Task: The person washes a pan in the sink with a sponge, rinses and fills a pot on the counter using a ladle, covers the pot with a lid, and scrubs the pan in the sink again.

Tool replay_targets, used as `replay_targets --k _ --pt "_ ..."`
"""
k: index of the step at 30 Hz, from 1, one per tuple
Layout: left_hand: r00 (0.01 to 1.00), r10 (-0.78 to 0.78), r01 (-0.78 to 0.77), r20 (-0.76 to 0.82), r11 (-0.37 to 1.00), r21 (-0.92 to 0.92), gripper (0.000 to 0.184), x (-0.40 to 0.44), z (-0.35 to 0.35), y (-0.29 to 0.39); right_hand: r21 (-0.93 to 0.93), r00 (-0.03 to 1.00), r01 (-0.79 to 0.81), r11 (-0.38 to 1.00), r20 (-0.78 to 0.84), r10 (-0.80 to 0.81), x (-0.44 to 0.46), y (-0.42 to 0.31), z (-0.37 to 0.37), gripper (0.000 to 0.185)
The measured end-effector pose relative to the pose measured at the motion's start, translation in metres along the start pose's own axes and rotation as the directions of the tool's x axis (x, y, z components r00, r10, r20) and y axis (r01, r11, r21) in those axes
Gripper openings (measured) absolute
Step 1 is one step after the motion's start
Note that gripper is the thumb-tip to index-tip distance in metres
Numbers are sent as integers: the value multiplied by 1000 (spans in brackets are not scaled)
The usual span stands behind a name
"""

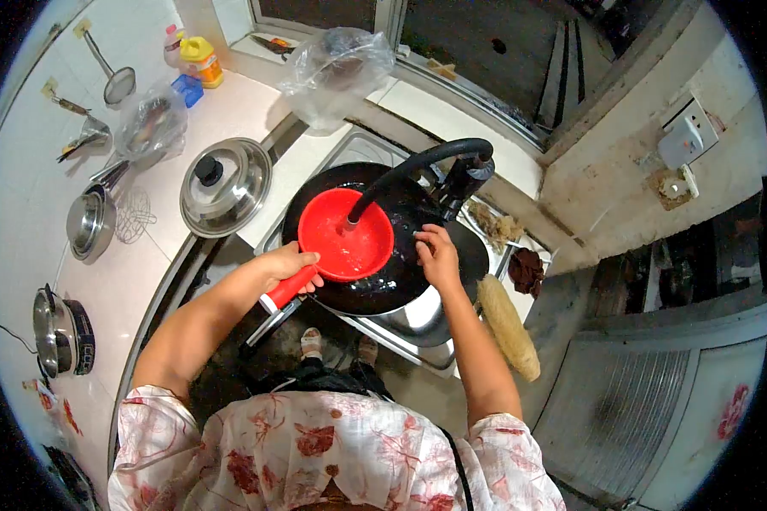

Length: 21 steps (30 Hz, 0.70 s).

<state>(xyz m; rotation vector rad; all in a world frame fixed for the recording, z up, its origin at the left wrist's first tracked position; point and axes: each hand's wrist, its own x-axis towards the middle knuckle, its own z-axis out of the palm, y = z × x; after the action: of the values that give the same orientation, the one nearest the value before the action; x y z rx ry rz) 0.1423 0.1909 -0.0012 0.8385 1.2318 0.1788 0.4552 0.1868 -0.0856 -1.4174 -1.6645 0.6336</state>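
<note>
My left hand point(288, 271) is closed around the handle of a red plastic water dipper point(325, 226). The dipper's bowl hangs over a dark wok point(349, 300) that sits in the steel sink point(362, 146). Right above the bowl ends the spout of a black faucet point(422, 157), and water shows inside the dipper. Over the wok's right side is my right hand point(437, 255), its fingers loosely bent and apart, with nothing visible in them. It is below the faucet's base and apart from the dipper.
A domed steel lid point(240, 192) lies on the counter to the left. Beyond it are a steel pan point(91, 223), a wire whisk point(135, 217) and a yellow bottle point(201, 61). A clear plastic bag point(332, 72) stands by the window. A loofah point(507, 328) rests at the sink's right edge.
</note>
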Motion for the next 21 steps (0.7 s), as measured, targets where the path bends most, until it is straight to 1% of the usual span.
replay_targets --k 1,5,7,11,13,17,20,21 --pt "1000 -1 1 -21 1000 6 31 0 1 1 -1 1000 -29 1000 4 29 -2 -4 -3 14" --pt "999 -47 47 -11 999 10 32 1 1 4 20 998 -58 998 3 58 -4 -6 -7 13" --pt "998 -48 49 -41 999 19 30 0 3 6 154 981 -192 969 31 190 -4 -16 -10 12" --pt "998 -61 61 -36 998 19 31 4 0 3 194 982 -188 963 29 186 -5 -12 -6 12" --pt "998 -55 55 -10 998 7 32 5 -1 2 230 976 -217 949 30 216 -7 -13 -5 12" --pt "999 -48 48 2 999 10 32 4 0 2 215 977 -211 954 36 208 -7 -12 -5 12" --pt "999 -53 53 -7 999 2 32 2 2 4 223 971 -236 946 29 235 -7 -11 -4 12" --pt "998 -55 55 -15 998 -5 32 2 2 4 224 975 -219 950 24 220 -7 -8 -3 12"
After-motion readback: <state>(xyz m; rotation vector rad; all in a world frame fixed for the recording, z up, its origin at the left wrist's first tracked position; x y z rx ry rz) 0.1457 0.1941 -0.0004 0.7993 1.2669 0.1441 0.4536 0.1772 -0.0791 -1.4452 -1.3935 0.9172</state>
